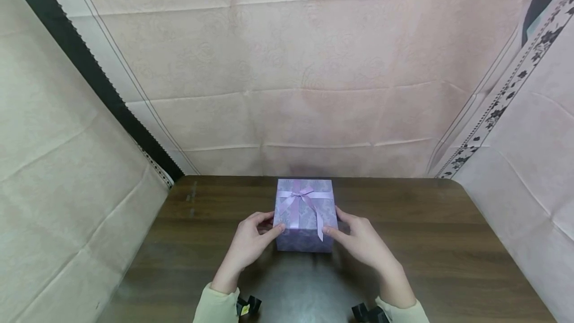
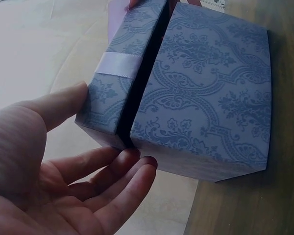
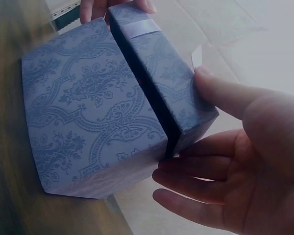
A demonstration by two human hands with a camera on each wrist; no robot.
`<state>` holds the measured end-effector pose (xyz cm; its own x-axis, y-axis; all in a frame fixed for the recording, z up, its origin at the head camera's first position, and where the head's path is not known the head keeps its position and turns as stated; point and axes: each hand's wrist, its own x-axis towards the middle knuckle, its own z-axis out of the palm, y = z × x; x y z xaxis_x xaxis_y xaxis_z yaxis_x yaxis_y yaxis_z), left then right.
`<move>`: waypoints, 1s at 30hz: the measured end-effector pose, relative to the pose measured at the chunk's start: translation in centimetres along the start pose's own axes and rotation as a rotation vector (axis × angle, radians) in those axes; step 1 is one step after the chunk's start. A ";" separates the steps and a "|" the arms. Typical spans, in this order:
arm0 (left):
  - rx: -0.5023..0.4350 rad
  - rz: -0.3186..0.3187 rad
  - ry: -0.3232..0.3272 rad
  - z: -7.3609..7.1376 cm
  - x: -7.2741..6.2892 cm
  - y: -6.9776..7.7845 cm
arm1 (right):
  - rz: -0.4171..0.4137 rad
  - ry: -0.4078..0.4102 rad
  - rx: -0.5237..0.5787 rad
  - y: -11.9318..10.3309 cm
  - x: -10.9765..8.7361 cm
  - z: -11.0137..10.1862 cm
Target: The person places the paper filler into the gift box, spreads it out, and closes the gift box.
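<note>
A purple patterned gift box [image 1: 305,241] stands on the table. Its lid [image 2: 105,98] carries a pale lilac ribbon tied in a bow [image 1: 302,196] on top. A dark gap runs between the lid and the box body [image 3: 88,107], seen in both wrist views. At the lid's left side, my left hand [image 1: 251,238] pinches it, thumb on the front face and fingers along the side edge. My right hand [image 1: 363,241] grips the opposite side likewise, its thumb beside a hanging ribbon tail. What lies inside the box is hidden.
The dark brown wooden table [image 1: 202,253] ends just behind the box. Pale patterned cloth [image 1: 305,64] hangs behind it, with more cloth at the left and right sides. Black wrist straps [image 1: 369,313] show near the light green sleeves [image 1: 217,305].
</note>
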<state>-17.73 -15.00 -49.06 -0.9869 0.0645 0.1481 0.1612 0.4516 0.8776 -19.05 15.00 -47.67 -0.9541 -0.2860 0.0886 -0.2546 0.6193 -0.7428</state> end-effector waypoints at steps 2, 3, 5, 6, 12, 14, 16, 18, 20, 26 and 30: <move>0.001 0.002 -0.001 0.0 0.0 0.0 | -0.002 0.001 0.004 0.1 0.0 0.1; 0.002 0.001 0.000 0.0 0.0 -0.1 | -0.001 0.000 0.006 0.1 0.0 0.2; 0.008 0.000 -0.001 0.0 0.0 -0.2 | 0.005 -0.002 0.009 0.2 0.1 0.4; 0.012 -0.005 -0.002 0.1 -0.1 -0.3 | 0.011 -0.001 0.011 0.3 0.1 0.5; 0.037 -0.035 -0.003 0.3 0.0 -0.8 | 0.050 0.012 0.021 0.5 0.0 1.2; 0.037 -0.040 -0.003 0.4 0.0 -0.9 | 0.051 0.012 0.021 0.6 0.0 1.3; 0.035 -0.041 -0.005 0.4 0.0 -0.9 | 0.051 0.012 0.018 0.6 0.0 1.3; 0.033 -0.037 -0.007 0.4 0.0 -1.0 | 0.046 0.010 0.016 0.6 0.0 1.3; 0.030 -0.027 -0.012 0.4 0.1 -0.9 | 0.040 0.009 0.012 0.6 0.1 1.1; 0.029 -0.018 -0.032 0.3 0.3 -0.9 | 0.039 -0.001 -0.004 0.5 0.2 0.9; 0.028 -0.024 -0.040 0.3 0.4 -0.9 | 0.039 -0.011 -0.017 0.7 0.2 0.8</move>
<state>-18.26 -15.09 -49.94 -0.9901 0.0892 0.1084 0.1380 0.4778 0.8676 -19.31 14.76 -48.65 -0.9617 -0.2691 0.0525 -0.2199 0.6428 -0.7338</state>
